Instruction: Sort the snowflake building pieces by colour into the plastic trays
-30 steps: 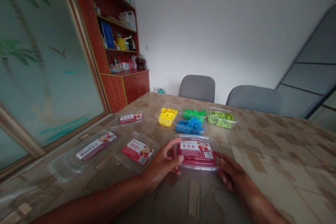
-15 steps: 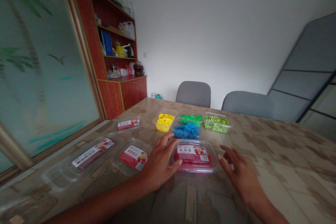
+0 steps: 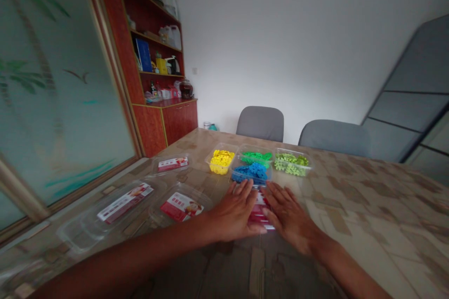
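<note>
"Pale wall (image 3: pixel 298 46), then the table (image 3: pixel 368 205). Its limits?"

"Glass door (image 3: pixel 87 117) by the left edge, grey chairs (image 3: pixel 259 124) at the far edge."

"What's in the way?"

"Clear lids (image 3: pixel 180 205) toward the left edge, filled tubs (image 3: pixel 307 162) nearer the far one. Left hand (image 3: pixel 236 210) and right hand (image 3: pixel 289 217) lie flat, fingers outstretched, gripping nothing, on the red tub (image 3: pixel 258 211) this side of those."

Gray chairs (image 3: pixel 260 124), reddish cabinet (image 3: pixel 180 121) (stocked above), white wall (image 3: pixel 280 46), palm-painted glass (image 3: pixel 80 117)

Nothing legible: red-and-white labels (image 3: pixel 182 206) on clear lids (image 3: pixel 156 209), lower left of the frame, carry print (too blurred to read).
</note>
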### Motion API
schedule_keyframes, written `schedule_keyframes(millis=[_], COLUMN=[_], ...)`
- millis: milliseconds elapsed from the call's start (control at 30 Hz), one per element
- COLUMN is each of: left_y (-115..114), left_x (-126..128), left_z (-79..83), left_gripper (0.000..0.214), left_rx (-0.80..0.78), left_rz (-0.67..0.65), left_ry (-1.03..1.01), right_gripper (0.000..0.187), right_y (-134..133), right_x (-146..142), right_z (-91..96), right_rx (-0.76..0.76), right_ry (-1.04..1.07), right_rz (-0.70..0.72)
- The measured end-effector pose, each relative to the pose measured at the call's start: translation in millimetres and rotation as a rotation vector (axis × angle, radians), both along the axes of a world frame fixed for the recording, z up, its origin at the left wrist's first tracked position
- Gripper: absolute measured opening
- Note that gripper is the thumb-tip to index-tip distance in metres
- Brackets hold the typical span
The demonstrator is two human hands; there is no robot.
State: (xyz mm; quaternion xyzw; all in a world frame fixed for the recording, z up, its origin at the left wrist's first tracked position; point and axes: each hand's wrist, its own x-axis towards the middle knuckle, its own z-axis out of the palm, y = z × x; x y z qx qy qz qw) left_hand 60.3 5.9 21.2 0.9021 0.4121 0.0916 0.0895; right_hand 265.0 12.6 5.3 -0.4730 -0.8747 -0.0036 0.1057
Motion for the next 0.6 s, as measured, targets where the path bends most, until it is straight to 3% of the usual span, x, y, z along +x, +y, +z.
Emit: schedule_keyframes(millis=[167,267,400,600], left_y=[3.4,7.4,8.2,4.9], left_x=[-1.6,-4.6,-7.0,-3.9], left_z=[-2.6,-0.4,-0.1,-10.5], left_gripper=[0.091,0.099,0.092,0.084], left_rx=[0.002,-0.031,0.006,0.108], left_rz=[-0.026,-0.059,-0.071,-0.061], left_ry=[-0.033,-0.025,-0.007,0.027], right_gripper=[0.056,0.057,0.051,0.072], right_y=[-0.5,2.8,1.4,-4.1], right_x=[-2.6,6.6,24.6,34.1], right_z=[8.8,18.0,21.2,-3.2], right_rx=[-0.052,-0.192,-0.325,-0.038], right_ry=[0.026,0.186,0.411,0.116], right_rz=[-0.021,0.044,0.083,0.187])
